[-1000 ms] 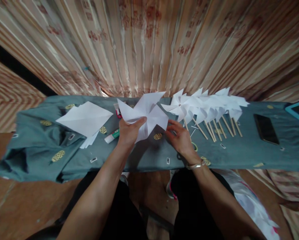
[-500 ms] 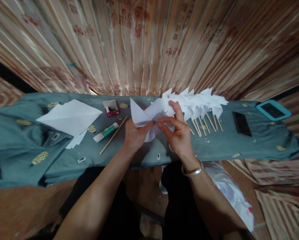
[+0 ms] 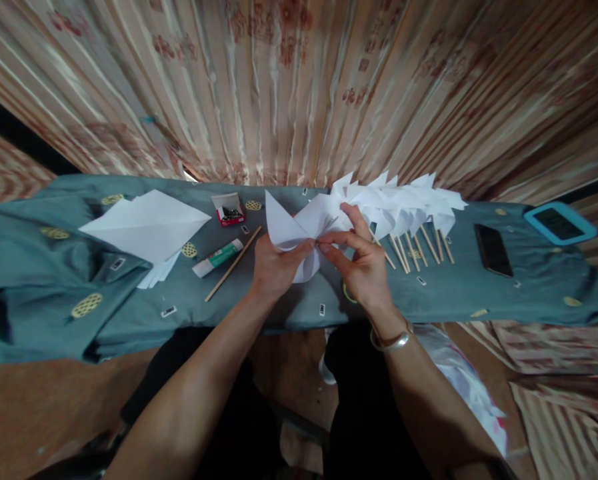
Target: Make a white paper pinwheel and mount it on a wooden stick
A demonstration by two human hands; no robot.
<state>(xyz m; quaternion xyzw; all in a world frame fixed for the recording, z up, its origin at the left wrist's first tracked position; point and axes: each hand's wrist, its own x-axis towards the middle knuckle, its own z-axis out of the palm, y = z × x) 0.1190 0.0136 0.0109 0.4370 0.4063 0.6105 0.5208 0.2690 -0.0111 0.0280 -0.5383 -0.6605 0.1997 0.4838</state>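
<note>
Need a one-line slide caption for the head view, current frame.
Both hands, left hand and right hand, pinch a folded paper pinwheel over a teal cloth, beside finished pinwheels on sticks.

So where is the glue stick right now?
The glue stick lies on the teal cloth, left of the left hand, between the paper stack and wooden stick.

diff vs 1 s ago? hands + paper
The right hand came up off the cloth and now pinches the centre of the folded paper opposite the left hand. Left hand kept its grip throughout. Paper stack, glue stick, loose stick and finished pinwheels lie unmoved since half a second ago.
</note>
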